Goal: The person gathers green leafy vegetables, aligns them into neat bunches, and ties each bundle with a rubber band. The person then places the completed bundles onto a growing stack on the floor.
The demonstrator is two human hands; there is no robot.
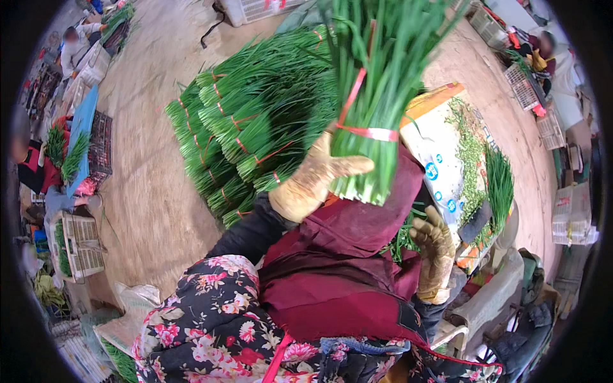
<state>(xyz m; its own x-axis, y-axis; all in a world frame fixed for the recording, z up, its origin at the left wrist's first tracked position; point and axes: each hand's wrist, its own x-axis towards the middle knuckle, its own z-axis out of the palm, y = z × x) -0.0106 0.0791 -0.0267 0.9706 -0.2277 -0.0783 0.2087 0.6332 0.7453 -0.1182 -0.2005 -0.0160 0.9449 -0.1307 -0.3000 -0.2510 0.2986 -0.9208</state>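
Note:
My left hand [313, 175], in a soiled tan glove, holds a bunch of garlic chives [373, 153] upright over my lap. Its thumb lies across the pale cut ends, while the other fingers are partly hidden behind the stalks. A red band [367, 133] circles the bunch low down, with a loose red end rising along the leaves. Lower on the right, my right hand [435, 249], gloved as well, hangs beside my dark red apron [345, 268]. Its fingers are apart and nothing shows in them. Left of the held bunch lies a stack of tied chive bunches [249, 121].
On my right, a white and orange sack [434, 140] carries green trimmings [472, 172] and loose chives [499, 185]. A pale crate [255, 9] stands at the far side. People work among crates [80, 246] along both edges. The concrete floor [147, 140] extends between.

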